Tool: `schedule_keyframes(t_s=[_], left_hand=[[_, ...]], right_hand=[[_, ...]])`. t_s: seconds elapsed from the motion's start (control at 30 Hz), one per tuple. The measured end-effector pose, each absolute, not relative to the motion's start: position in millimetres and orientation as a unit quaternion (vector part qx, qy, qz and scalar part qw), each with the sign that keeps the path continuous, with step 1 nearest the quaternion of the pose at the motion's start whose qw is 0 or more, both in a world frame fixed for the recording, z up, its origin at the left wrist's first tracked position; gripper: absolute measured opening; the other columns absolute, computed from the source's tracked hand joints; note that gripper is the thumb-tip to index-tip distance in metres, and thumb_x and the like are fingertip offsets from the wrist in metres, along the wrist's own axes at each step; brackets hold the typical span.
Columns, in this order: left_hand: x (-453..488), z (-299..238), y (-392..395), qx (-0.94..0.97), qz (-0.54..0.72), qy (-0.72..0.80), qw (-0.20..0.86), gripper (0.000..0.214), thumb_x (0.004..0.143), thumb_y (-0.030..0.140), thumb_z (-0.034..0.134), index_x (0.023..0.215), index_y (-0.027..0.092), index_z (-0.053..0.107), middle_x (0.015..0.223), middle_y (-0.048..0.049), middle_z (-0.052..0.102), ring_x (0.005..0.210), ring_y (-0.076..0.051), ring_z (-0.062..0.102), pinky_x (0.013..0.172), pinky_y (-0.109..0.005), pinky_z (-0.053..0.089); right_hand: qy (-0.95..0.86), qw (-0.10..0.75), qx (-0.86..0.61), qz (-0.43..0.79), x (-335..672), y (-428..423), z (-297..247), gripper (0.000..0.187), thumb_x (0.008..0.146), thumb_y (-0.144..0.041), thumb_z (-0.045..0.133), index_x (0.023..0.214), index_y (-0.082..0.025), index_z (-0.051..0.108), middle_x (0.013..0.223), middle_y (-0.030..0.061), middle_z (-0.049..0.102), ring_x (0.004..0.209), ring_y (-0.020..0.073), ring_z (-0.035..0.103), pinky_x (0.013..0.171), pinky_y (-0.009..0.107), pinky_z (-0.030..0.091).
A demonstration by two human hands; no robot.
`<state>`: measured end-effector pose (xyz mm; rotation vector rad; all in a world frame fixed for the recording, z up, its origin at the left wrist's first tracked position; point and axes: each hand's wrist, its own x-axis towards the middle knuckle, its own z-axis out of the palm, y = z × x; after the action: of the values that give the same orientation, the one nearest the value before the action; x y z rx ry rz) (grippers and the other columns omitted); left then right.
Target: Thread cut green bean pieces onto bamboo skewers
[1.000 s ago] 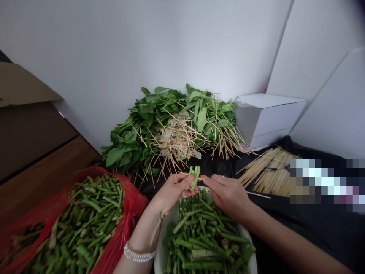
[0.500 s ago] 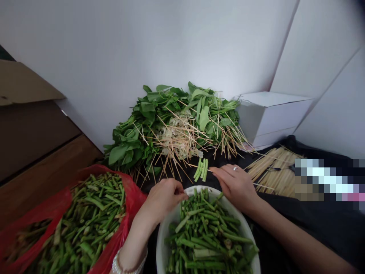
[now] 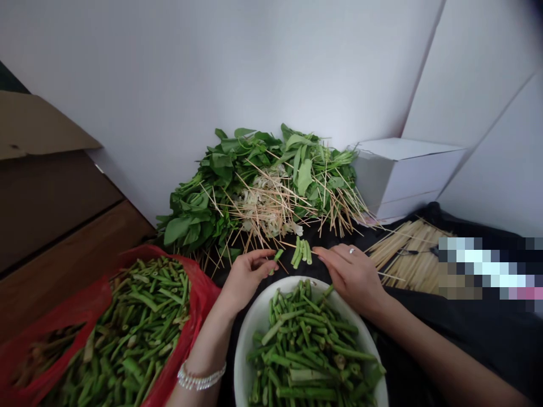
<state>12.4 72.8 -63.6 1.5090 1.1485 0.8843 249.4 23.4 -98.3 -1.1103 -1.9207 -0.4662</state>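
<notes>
Spreading across the far side of the black cloth [image 3: 466, 339], a big heap of skewered leafy greens [image 3: 254, 175] leans against the white wall, and its splayed stick ends reach down almost to the hands. A red bag [image 3: 201, 297] heaped with cut green stems sits at the left, its edge pressed against the white bowl [image 3: 242, 345], which holds more cut stems and lies directly under both wrists. A white box [image 3: 403, 169] stands at the right of the heap, with a bundle of bare sticks [image 3: 407, 254] lying in front of it, just beyond the right hand [image 3: 354, 277]. That hand lies with its fingers nearly straight and close together, their tips closed on the end of a skewer [image 3: 289, 246]; the thumb is hidden underneath. Three threaded pieces [image 3: 302, 252] sit side by side on the skewer, just above the bowl's far rim. The left hand [image 3: 244, 277] pinches a single stem piece [image 3: 278, 255] between thumb and forefinger, the other fingers curled loosely, and the piece is near the skewer's free tip without touching it. Half a second ago the left hand was lower, closed over the stems at the bowl's rim, with no piece showing; now it has lifted and turned toward the skewer. The right hand and its skewer have hardly shifted in that time.
</notes>
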Motion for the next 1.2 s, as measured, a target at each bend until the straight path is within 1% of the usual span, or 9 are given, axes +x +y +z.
schedule_keyframes(t_s=[0.07, 0.2, 0.3, 0.4, 0.63, 0.77, 0.93, 1.13, 1.2], left_hand=[[13.4, -74.8, 77.8, 0.551, 0.408, 0.472, 0.554, 0.037, 0.064, 0.033, 0.082, 0.095, 0.013, 0.074, 0.081, -0.0074, 0.077, 0.071, -0.014, 0.065, 0.066, -0.024, 0.048], [13.8, -83.6, 78.9, 0.46, 0.436, 0.453, 0.626, 0.043, 0.054, 0.03, 0.09, 0.092, 0.015, 0.076, 0.089, -0.0085, 0.078, 0.077, -0.014, 0.068, 0.07, -0.022, 0.052], [14.5, -80.1, 76.9, 0.426, 0.458, 0.445, 0.64, 0.044, 0.048, 0.027, 0.093, 0.088, 0.016, 0.077, 0.086, -0.0071, 0.078, 0.077, -0.013, 0.069, 0.069, -0.021, 0.054], [16.5, -76.2, 75.7, 0.411, 0.473, 0.444, 0.641, 0.043, 0.044, 0.024, 0.095, 0.083, 0.016, 0.077, 0.079, -0.0034, 0.076, 0.069, -0.01, 0.067, 0.064, -0.018, 0.054], [19.4, -73.7, 74.1, 0.416, 0.484, 0.449, 0.626, 0.04, 0.045, 0.022, 0.094, 0.081, 0.016, 0.078, 0.071, 0.001, 0.071, 0.059, -0.005, 0.06, 0.057, -0.014, 0.051], [20.4, -73.0, 72.9, 0.433, 0.48, 0.445, 0.62, 0.038, 0.047, 0.023, 0.093, 0.082, 0.016, 0.078, 0.07, 0.001, 0.07, 0.059, -0.005, 0.059, 0.056, -0.014, 0.049], [21.4, -75.7, 73.3, 0.433, 0.492, 0.447, 0.609, 0.037, 0.051, 0.028, 0.092, 0.083, 0.015, 0.078, 0.074, -0.0009, 0.072, 0.063, -0.007, 0.06, 0.059, -0.016, 0.049], [21.9, -76.0, 73.6, 0.422, 0.497, 0.439, 0.618, 0.032, 0.052, 0.023, 0.092, 0.079, 0.015, 0.076, 0.075, -0.0022, 0.074, 0.063, -0.007, 0.061, 0.057, -0.015, 0.046], [22.8, -74.5, 73.0, 0.425, 0.499, 0.438, 0.615, 0.035, 0.051, 0.021, 0.092, 0.083, 0.016, 0.077, 0.076, -0.0019, 0.074, 0.064, -0.007, 0.06, 0.056, -0.015, 0.045]], right_hand=[[-0.772, 0.416, -0.441, -0.189, 248.6, 23.1, -98.7, 0.026, 0.092, -0.007, 0.046, 0.109, -0.009, 0.066, 0.078, 0.006, 0.064, 0.074, 0.017, 0.053, 0.071, 0.03, 0.042], [-0.779, 0.391, -0.443, -0.209, 246.6, 21.9, -99.4, 0.027, 0.092, -0.008, 0.046, 0.109, -0.01, 0.067, 0.074, 0.005, 0.062, 0.073, 0.0172, 0.052, 0.067, 0.03, 0.04], [-0.782, 0.373, -0.444, -0.226, 245.8, 21.3, -100.2, 0.026, 0.091, -0.009, 0.048, 0.109, -0.011, 0.068, 0.072, 0.0041, 0.06, 0.072, 0.018, 0.049, 0.067, 0.03, 0.039], [-0.783, 0.367, -0.446, -0.229, 245.7, 21.1, -101.0, 0.027, 0.091, -0.008, 0.048, 0.109, -0.012, 0.068, 0.072, 0.0038, 0.059, 0.073, 0.0181, 0.049, 0.069, 0.03, 0.04], [-0.784, 0.368, -0.444, -0.23, 244.8, 20.7, -100.8, 0.027, 0.092, -0.01, 0.048, 0.108, -0.012, 0.068, 0.073, 0.0038, 0.06, 0.073, 0.0181, 0.048, 0.069, 0.03, 0.04], [-0.785, 0.363, -0.45, -0.225, 244.6, 20.8, -101.2, 0.027, 0.091, -0.009, 0.047, 0.107, -0.012, 0.069, 0.073, 0.0037, 0.06, 0.073, 0.018, 0.048, 0.069, 0.03, 0.04], [-0.782, 0.357, -0.459, -0.223, 244.6, 20.2, -102.3, 0.028, 0.091, -0.01, 0.048, 0.109, -0.013, 0.069, 0.074, 0.004, 0.061, 0.075, 0.0184, 0.05, 0.071, 0.03, 0.041], [-0.78, 0.358, -0.457, -0.233, 244.3, 19.5, -101.8, 0.028, 0.09, -0.009, 0.047, 0.108, -0.013, 0.069, 0.074, 0.0043, 0.062, 0.075, 0.0183, 0.051, 0.07, 0.031, 0.042], [-0.779, 0.358, -0.459, -0.235, 244.5, 19.4, -101.9, 0.028, 0.091, -0.01, 0.047, 0.108, -0.013, 0.069, 0.074, 0.0038, 0.061, 0.074, 0.0184, 0.05, 0.069, 0.031, 0.041]])
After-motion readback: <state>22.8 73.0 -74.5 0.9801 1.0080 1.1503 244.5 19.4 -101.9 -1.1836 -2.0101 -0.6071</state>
